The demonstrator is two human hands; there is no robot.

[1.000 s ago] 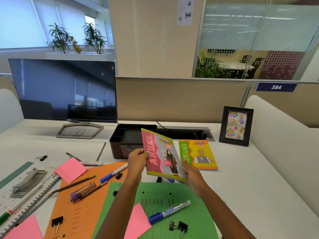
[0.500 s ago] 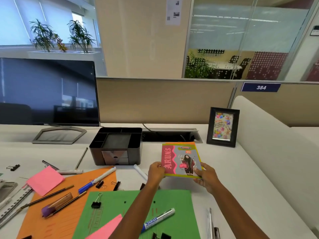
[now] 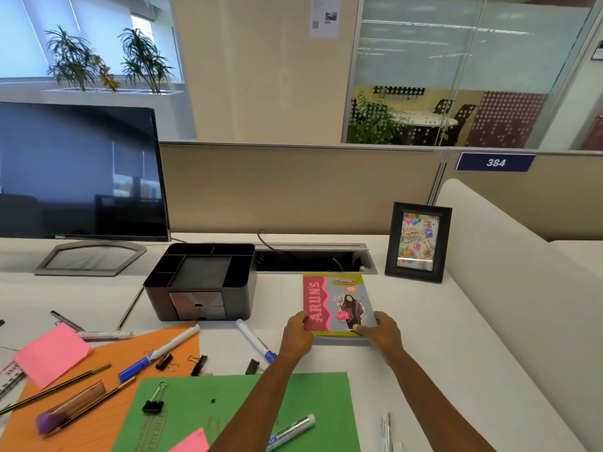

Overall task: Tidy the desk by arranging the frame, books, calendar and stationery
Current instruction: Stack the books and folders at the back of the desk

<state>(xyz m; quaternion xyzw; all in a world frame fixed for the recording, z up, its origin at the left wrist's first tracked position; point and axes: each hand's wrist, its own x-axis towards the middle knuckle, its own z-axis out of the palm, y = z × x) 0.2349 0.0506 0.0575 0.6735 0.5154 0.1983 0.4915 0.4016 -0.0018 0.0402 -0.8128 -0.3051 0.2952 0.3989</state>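
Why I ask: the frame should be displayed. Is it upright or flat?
Upright: the photo frame stands on its bottom edge on the desk, picture showing.

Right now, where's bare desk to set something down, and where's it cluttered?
Bare: desk right of the books, below the frame; the gap between organizer and books; the strip before the monitor stand. Crowded: orange folder and green folder, littered with pens, clips, sticky notes.

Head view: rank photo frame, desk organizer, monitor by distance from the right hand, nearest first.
1. Photo frame, back right, beyond the right hand gripping the notebook.
2. Desk organizer, centre-left.
3. Monitor, far back left.
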